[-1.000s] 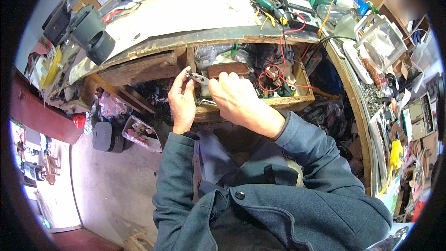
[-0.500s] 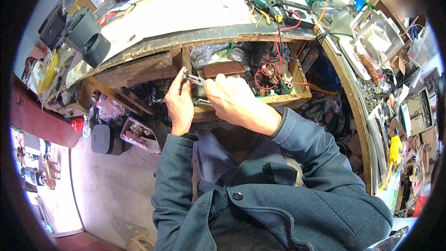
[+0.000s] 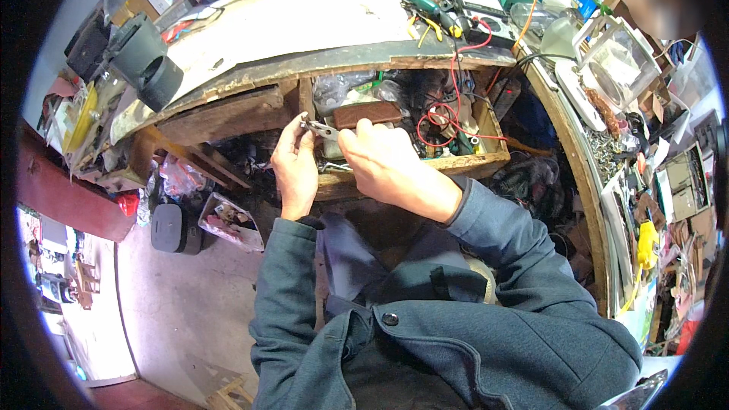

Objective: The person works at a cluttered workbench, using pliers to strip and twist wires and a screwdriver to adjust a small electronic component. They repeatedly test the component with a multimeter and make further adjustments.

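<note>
My left hand (image 3: pixel 295 171) pinches a small metal piece (image 3: pixel 304 118) between thumb and finger, above the front left of an open wooden drawer (image 3: pixel 421 175). My right hand (image 3: pixel 383 163) is closed on a silver pliers-like tool (image 3: pixel 326 134), whose head reaches to the piece at my left fingertips; the handles are mostly hidden by my fingers. Behind my hands in the drawer lie a reddish-brown block (image 3: pixel 366 112), plastic bags (image 3: pixel 338 89), a coiled red cable (image 3: pixel 440 125) and small parts too jumbled to make out.
The bench top (image 3: pixel 273 19) carries hand tools (image 3: pixel 433 11), a meter and grey cylinders (image 3: pixel 137 53). A cluttered side bench (image 3: pixel 585 197) runs along my right. On the floor (image 3: pixel 182 311) at left stand a grey case (image 3: pixel 173 228) and an open box (image 3: pixel 231 220).
My hands stay together on the tool and the small piece, with only slight shifts. The whole view has moved slightly, drawer and bench alike.
</note>
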A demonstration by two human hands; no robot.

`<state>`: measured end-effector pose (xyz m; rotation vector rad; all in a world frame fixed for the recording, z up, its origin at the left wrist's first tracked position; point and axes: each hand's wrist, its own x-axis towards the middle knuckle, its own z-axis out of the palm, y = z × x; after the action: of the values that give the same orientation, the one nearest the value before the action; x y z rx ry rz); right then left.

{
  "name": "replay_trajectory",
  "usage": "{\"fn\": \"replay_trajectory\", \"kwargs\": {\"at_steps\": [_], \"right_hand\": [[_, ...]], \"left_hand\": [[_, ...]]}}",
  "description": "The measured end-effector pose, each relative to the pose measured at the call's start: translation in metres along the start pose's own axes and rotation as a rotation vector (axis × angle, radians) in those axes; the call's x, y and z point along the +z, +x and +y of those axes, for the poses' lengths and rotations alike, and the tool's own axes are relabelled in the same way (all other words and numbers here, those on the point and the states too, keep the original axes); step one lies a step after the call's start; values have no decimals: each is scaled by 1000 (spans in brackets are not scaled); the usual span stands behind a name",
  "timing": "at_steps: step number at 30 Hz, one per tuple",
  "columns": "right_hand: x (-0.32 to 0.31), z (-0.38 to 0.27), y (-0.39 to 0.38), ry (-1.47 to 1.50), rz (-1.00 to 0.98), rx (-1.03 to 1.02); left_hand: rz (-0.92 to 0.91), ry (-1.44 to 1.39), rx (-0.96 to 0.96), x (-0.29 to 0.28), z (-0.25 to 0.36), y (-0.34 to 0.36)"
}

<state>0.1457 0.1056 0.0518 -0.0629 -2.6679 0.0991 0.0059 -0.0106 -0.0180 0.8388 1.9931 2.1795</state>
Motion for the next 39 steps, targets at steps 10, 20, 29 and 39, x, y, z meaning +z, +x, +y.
{"fn": "replay_trajectory", "kwargs": {"at_steps": [10,20,29,39], "right_hand": [[-37,28,7,21,11,333],[-30,132,84,-185,168,314],[-21,94,36,-154,470,167],[-40,236,-153,576,286,933]], "left_hand": [[-57,-448,-143,-5,-7,5],[-117,-381,-80,0,-8,7],[-85,-336,-88,-4,-10,5],[-114,-318,-89,-5,-4,2]]}}
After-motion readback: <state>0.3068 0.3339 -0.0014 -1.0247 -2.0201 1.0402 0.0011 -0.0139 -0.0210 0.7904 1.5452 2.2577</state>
